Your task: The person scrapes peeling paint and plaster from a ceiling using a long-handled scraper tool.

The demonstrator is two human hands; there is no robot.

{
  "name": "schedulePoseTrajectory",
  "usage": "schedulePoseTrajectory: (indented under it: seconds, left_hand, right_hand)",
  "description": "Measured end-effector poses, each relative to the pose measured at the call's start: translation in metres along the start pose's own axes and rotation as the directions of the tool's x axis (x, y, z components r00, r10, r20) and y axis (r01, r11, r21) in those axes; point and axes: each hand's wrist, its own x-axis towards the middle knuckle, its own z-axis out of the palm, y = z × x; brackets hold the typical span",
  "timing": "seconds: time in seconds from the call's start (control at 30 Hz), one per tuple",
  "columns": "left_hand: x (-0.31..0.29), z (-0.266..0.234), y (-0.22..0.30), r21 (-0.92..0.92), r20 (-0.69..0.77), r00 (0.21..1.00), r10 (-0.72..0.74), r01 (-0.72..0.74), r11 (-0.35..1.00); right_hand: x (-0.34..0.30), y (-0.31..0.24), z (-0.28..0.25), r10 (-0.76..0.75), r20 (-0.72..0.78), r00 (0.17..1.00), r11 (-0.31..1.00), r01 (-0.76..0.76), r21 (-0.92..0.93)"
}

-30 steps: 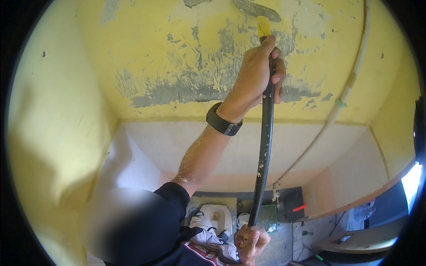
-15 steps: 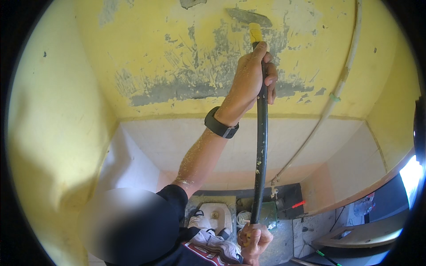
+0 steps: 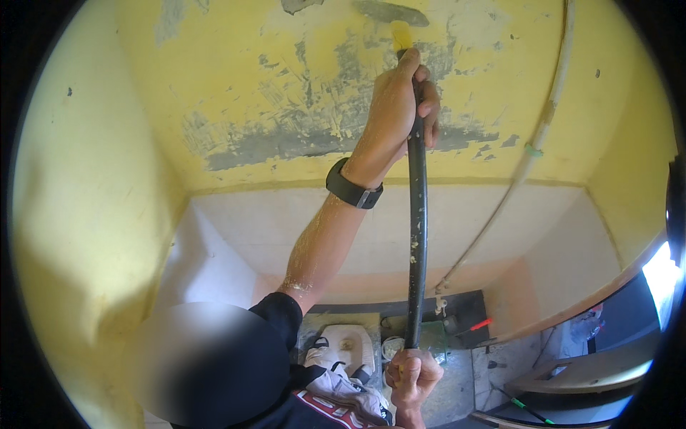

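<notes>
A long-handled scraper point(image 3: 417, 207) with a dark, paint-flecked pole runs up the middle of the head view. Its flat grey blade point(image 3: 391, 12) lies at the peeling yellow wall point(image 3: 286, 43), beyond a yellow collar point(image 3: 401, 34). High on the pole, just below that collar, my left hand point(image 3: 407, 100) is wrapped round it, thumb laid along the pole. My right hand point(image 3: 413, 375) is closed in a fist at the pole's lower end. Pale flakes dot my left forearm, which wears a black watch point(image 3: 354, 184). Grey patches point(image 3: 343, 93) show where paint is gone.
A pale pipe point(image 3: 550, 107) runs down the wall at the right to a tap point(image 3: 440, 307). Below are a squat toilet point(image 3: 348, 344), a bucket point(image 3: 391, 347), a green container point(image 3: 434, 339) and a red-handled tool point(image 3: 480, 324). A wooden board point(image 3: 593, 379) juts in at lower right.
The scraper's blade and both my hands have shifted upward and slightly left or right along the wall's face. Both hands keep their hold on the pole.
</notes>
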Motion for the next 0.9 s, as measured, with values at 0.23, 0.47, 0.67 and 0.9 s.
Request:
schedulePoseTrajectory:
  seconds: [0.23, 0.47, 0.67, 0.9]
  left_hand:
    - [-0.01, -0.005, -0.004, 0.067, -0.021, 1.0, 0.014, -0.013, 0.998]
    - [-0.002, -0.005, 0.004, 0.055, -0.015, 1.0, 0.004, -0.003, 0.998]
    - [-0.015, -0.007, -0.004, 0.053, -0.057, 0.998, -0.037, 0.04, 0.998]
    - [0.021, 0.001, 0.022, 0.078, 0.003, 0.997, 0.072, -0.072, 0.994]
  right_hand:
    - [-0.003, 0.005, -0.003, 0.066, -0.011, 0.998, 0.992, -0.064, 0.108]
    - [0.002, -0.007, 0.007, 0.118, -0.034, 0.992, 0.982, -0.111, 0.151]
    - [-0.013, 0.006, -0.004, 0.045, -0.023, 0.999, 0.991, -0.042, 0.126]
    - [0.035, -0.012, 0.01, 0.043, -0.004, 0.999, 0.993, -0.042, 0.115]
